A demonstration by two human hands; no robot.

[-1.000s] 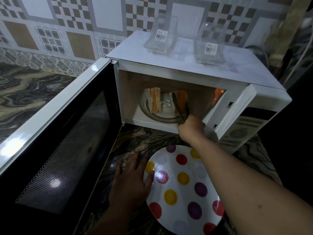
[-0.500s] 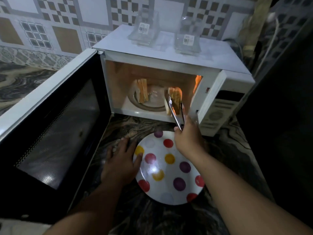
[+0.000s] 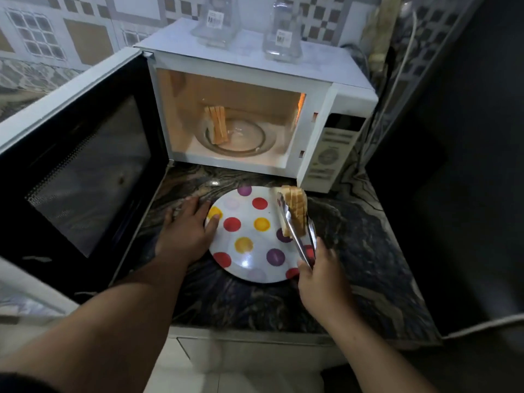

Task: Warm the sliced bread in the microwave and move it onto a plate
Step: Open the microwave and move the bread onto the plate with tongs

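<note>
Over the right edge of the spotted plate (image 3: 249,236), in the head view, my right hand (image 3: 321,282) squeezes a pair of metal tongs (image 3: 300,236), fingers curled round the handles, and the tongs pinch a stack of bread slices (image 3: 296,212) standing on edge just above the plate's rim. My left hand (image 3: 187,231) lies flat on the counter (image 3: 354,251) at the plate's left edge, fingers spread and thumb resting on the rim to steady it. I judge I am midway through the transfer: this stack is out, while a second stack of slices (image 3: 217,124) stands on the glass turntable (image 3: 241,137) at its left side, inside the open microwave (image 3: 255,66). Next I should lower the tongs, ease my squeeze so the slices settle on the plate, then reach back in. Two glass vessels (image 3: 217,21) on the microwave's top carry barcode stickers; the print looks too small to read, as do the control panel's labels.
</note>
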